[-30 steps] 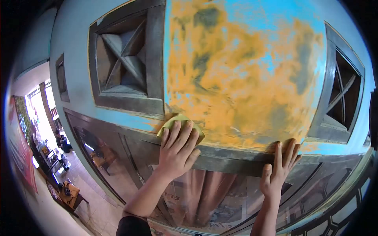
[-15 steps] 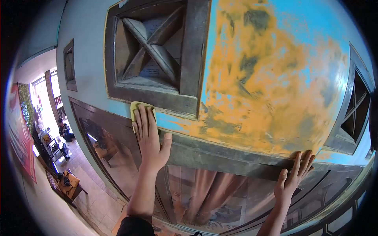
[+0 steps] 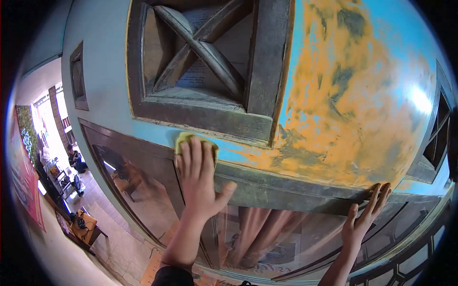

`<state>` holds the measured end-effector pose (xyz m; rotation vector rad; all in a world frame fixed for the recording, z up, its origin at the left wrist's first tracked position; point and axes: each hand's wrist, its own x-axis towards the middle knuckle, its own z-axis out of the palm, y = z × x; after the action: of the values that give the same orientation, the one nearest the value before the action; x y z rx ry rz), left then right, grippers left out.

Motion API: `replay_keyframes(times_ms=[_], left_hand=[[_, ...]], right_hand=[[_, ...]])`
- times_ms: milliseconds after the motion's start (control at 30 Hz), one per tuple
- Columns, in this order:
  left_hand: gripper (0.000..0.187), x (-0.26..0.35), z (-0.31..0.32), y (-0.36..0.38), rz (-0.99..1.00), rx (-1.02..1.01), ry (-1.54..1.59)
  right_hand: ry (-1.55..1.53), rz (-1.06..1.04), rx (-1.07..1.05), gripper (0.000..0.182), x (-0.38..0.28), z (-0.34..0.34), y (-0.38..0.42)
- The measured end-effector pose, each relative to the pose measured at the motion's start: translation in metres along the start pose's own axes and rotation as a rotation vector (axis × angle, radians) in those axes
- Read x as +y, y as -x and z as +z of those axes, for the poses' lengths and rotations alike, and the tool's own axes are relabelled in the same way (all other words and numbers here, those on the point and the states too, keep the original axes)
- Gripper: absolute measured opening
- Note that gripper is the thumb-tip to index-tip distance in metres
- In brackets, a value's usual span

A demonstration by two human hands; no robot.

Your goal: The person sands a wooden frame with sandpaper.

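Note:
My left hand point(image 3: 199, 181) lies over a yellow sandpaper sheet point(image 3: 183, 138), fingers extended, holding it against the narrow light-blue wall strip. That strip runs between a dark wooden vent frame point(image 3: 205, 117) above and a dark wooden beam point(image 3: 281, 191) below. Most of the sheet is hidden under the fingers. Farther right, my right hand point(image 3: 361, 223) is open and holds nothing. Its fingertips rest near the beam's upper edge, just under the orange-patched part of the blue wall point(image 3: 343, 119).
Below the beam are glass panes point(image 3: 267, 238) with a pinkish-brown curtain behind. Another crossed vent point(image 3: 435, 138) is at the right. Down on the left, a wooden stool point(image 3: 86, 226) carries dark cabled gear, and a person point(image 3: 76, 159) sits low near the bright opening.
My left hand and the sandpaper have moved right along the strip below the vent frame. The view has shifted somewhat. My right hand remains at about the same place on the beam.

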<state>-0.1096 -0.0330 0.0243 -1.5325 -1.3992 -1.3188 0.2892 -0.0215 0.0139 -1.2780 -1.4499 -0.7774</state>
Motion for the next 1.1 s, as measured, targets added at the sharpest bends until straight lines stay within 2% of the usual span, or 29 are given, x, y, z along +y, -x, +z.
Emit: replay_keyframes(times_ms=[100,200,233,333,367,467,633,767,900,1000,1033,1100], left_hand=[[0.084,-0.033,-0.016,-0.023,-0.178,0.054,0.080],[0.081,-0.016,-0.007,-0.013,-0.057,0.032,0.051],[0.080,-0.006,-0.007,-0.002,-0.010,-0.063,0.067],[0.081,-0.023,-0.018,-0.009,0.012,-0.058,0.007],[0.084,-0.040,-0.019,-0.016,-0.067,-0.003,0.010],[0.088,-0.054,-0.018,-0.024,-0.139,0.047,0.006],[0.095,-0.041,-0.013,0.006,0.095,-0.102,-0.083],[0.099,-0.047,-0.016,-0.012,-0.049,-0.038,0.075],[0.095,-0.017,-0.007,0.008,0.130,-0.121,0.006],[0.092,-0.027,-0.011,-0.008,0.060,-0.108,0.058],[0.093,-0.023,-0.007,-0.012,0.043,-0.048,0.078],[0.097,-0.004,-0.002,-0.005,0.163,-0.133,0.035]], right_hand=[[0.022,-0.019,0.042,0.062,-0.010,-0.001,-0.004],[-0.019,-0.110,0.070,0.063,-0.029,0.004,-0.015],[-0.059,-0.132,0.090,0.062,-0.042,0.008,-0.021],[-0.053,-0.233,0.121,0.060,-0.072,0.019,-0.033],[-0.036,-0.240,0.151,0.058,-0.080,0.027,-0.036],[0.016,-0.224,0.232,0.059,-0.094,0.043,-0.037],[0.063,-0.231,0.282,0.059,-0.092,0.048,-0.037],[0.090,-0.241,0.281,0.058,-0.088,0.049,-0.037],[0.084,-0.218,0.277,0.058,-0.090,0.048,-0.036],[0.071,-0.215,0.274,0.058,-0.091,0.048,-0.035],[0.064,-0.211,0.274,0.058,-0.091,0.049,-0.034],[0.059,-0.205,0.284,0.058,-0.091,0.050,-0.035]])
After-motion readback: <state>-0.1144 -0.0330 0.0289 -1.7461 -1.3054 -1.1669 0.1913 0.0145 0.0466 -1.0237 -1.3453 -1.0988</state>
